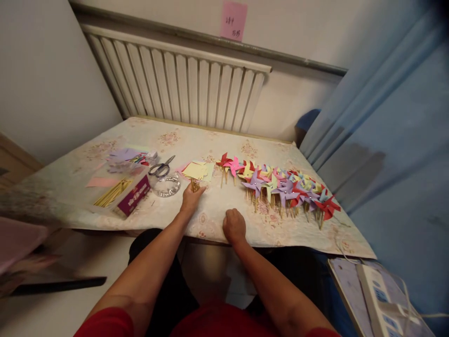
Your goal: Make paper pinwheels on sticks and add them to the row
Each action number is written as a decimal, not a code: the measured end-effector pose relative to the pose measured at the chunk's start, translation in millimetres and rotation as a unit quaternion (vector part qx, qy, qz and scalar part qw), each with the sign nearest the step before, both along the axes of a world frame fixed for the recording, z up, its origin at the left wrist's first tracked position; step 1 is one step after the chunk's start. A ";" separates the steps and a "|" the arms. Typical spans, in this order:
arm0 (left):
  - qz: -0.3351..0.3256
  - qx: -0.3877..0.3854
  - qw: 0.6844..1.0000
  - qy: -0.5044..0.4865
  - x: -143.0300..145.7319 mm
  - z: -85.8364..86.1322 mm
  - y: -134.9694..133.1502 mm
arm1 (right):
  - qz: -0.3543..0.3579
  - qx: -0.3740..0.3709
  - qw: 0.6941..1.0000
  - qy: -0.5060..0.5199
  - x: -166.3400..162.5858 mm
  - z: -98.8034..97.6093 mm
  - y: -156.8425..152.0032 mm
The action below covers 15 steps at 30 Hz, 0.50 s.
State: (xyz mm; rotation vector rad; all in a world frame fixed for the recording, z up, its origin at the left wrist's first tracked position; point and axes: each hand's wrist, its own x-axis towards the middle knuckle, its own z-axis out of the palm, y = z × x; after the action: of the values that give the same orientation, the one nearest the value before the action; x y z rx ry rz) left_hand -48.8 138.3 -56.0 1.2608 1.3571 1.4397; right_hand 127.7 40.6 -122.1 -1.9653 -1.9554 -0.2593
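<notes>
My left hand [191, 199] is closed at the near edge of a stack of yellow paper pieces [197, 171]. A small golden-brown thing [194, 184] shows at its fingers, too small to name. Pink and green sheets peek out from under the stack. My right hand [234, 225] rests as a fist on the table's front edge; whatever may be inside is hidden. To its right lie many paper pinwheels [271, 187] on thin sticks, in red, pink, purple, yellow and green. A round clear tray [167, 186] with small shiny bits sits left of my left hand.
Scissors [162, 167] lie behind the clear tray. Further left, a clear box with a purple label [133, 195] holds thin sticks [114, 193], near purple paper [123, 155]. A radiator [182, 86] stands behind the table, a blue curtain [396, 154] and power strip [380, 299] at right.
</notes>
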 end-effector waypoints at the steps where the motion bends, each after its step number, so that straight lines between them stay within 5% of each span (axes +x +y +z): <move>1: 0.003 -0.007 1.000 -0.002 -0.2 -0.6 -2.1 | 0.000 0.002 1.000 -0.002 0.1 -0.5 0.1; 7: 0.041 -0.048 0.998 -0.012 1.7 2.5 -8.1 | -0.001 0.015 1.000 -0.006 0.0 -2.0 0.3; 15: 0.044 -0.001 0.998 -0.048 4.9 14.1 -3.8 | 0.000 0.016 1.000 -0.004 0.5 -1.6 -0.5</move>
State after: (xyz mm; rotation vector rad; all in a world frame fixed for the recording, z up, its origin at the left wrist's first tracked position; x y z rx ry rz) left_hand -43.9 134.5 -41.9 1.1277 1.3627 1.5387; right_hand 128.2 40.1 -123.7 -1.9466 -1.9430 -0.2971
